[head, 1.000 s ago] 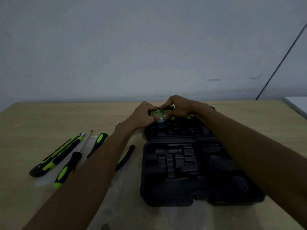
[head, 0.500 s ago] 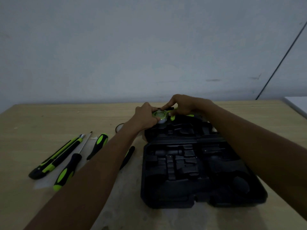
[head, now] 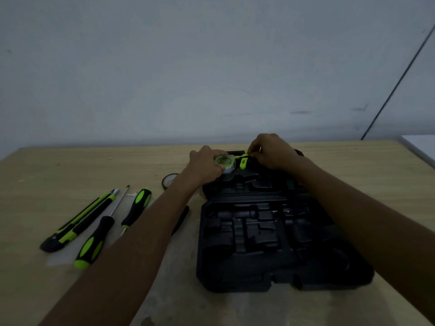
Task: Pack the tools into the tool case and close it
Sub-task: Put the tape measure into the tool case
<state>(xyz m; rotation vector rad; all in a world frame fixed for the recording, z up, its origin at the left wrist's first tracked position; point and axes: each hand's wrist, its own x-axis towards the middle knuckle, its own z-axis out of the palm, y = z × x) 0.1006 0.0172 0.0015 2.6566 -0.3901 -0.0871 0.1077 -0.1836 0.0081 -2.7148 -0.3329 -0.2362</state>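
At the upper centre of the frame the left hand [head: 207, 165] is closed around a green tape measure [head: 225, 162] over the far half of the open tool case [head: 270, 274]. The right hand [head: 273, 150] pinches the yellow-green strip [head: 240, 156] that comes out of it. The packing seems only at its beginning: the utility knife [head: 77, 223], two screwdrivers [head: 95, 241] and a tape roll [head: 168, 180] lie on the table [head: 47, 165] at the left, and the case is not yet closed

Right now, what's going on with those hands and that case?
Left hand grips tape measure; right hand pinches its green strap. Tool case open. Screwdrivers, knife unpacked.
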